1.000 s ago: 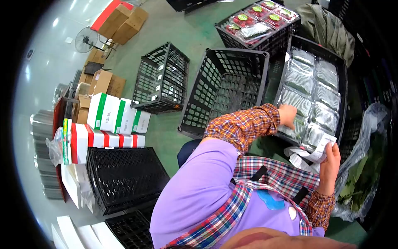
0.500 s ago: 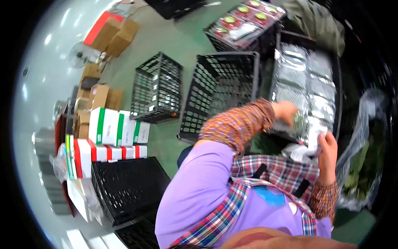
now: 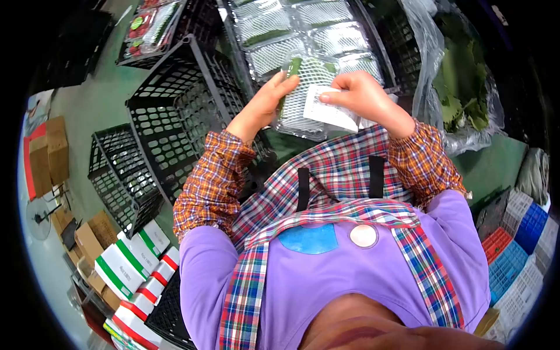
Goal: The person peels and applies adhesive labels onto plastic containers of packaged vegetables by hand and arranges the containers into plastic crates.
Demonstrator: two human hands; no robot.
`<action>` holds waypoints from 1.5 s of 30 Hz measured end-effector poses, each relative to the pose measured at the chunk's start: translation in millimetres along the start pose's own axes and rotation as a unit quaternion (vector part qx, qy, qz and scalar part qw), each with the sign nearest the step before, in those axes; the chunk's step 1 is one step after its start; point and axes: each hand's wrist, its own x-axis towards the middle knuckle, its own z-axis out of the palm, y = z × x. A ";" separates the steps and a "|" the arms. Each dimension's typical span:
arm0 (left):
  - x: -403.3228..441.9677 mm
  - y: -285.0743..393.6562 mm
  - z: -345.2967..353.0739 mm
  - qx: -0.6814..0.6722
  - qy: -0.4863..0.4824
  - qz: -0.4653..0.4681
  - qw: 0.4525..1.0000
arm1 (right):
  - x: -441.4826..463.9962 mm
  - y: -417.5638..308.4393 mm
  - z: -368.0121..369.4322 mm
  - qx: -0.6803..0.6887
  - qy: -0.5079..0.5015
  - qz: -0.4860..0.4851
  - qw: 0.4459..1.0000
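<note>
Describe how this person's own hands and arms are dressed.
The left hand and right hand are bare, with no gloves. Both forearms wear loose, wrinkled sleeve covers in orange plaid with dark and pale lines, gathered near the wrists. Above them show plain light-purple sleeves. No watch or ring can be made out.

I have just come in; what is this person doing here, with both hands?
The person's left hand grips the side of a clear pack with something green inside. The right hand holds a white printed paper against the top of it. Just beyond, similar packs lie in rows in a black crate. A clear bag of green leaves is to the right.
</note>
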 end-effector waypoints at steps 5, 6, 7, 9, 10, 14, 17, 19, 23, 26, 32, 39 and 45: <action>7.3 -19.0 -9.8 0.030 -0.045 0.020 0.998 | 9.7 -2.6 0.1 -0.063 0.011 0.005 0.998; 7.5 -21.0 -8.5 0.031 -0.046 0.021 0.998 | 10.0 -0.8 2.1 -0.067 0.016 0.006 0.998; 9.0 -23.1 -7.9 0.034 -0.043 0.031 0.998 | 10.6 1.3 4.4 -0.071 0.021 0.006 0.997; 12.0 -28.5 -7.6 0.040 -0.036 0.051 0.997 | 11.7 3.6 7.6 -0.077 0.026 0.006 0.997; 13.4 -31.1 -8.6 0.049 -0.023 0.053 0.997 | 12.8 3.7 8.2 -0.090 0.024 0.004 0.996; 15.1 -37.7 -9.1 0.077 0.030 0.067 0.994 | 16.7 7.2 10.0 -0.165 0.033 -0.017 0.986; 6.1 -30.2 4.9 0.092 0.047 0.067 0.992 | 19.8 10.8 11.5 -0.225 0.040 -0.029 0.973; 2.0 -26.3 10.1 0.104 0.049 0.058 0.992 | 20.7 9.7 11.7 -0.236 0.035 -0.014 0.971; -1.5 -25.9 11.6 0.104 0.064 0.039 0.992 | 21.8 9.2 11.9 -0.225 0.009 -0.005 0.974; -8.5 -19.0 9.7 0.106 0.086 0.016 0.991 | 19.7 16.8 2.9 -0.120 -0.048 -0.060 0.990; -42.1 37.5 5.0 0.176 0.044 0.069 0.981 | 5.1 1.2 -40.2 0.033 -0.102 -0.018 0.994; -61.0 54.5 3.1 0.144 0.077 0.102 0.981 | 1.7 -9.2 -80.5 0.238 -0.135 -0.167 0.947; -72.4 73.8 7.2 0.265 0.120 0.168 0.942 | 26.7 -42.7 -0.8 0.406 -0.104 -0.019 0.908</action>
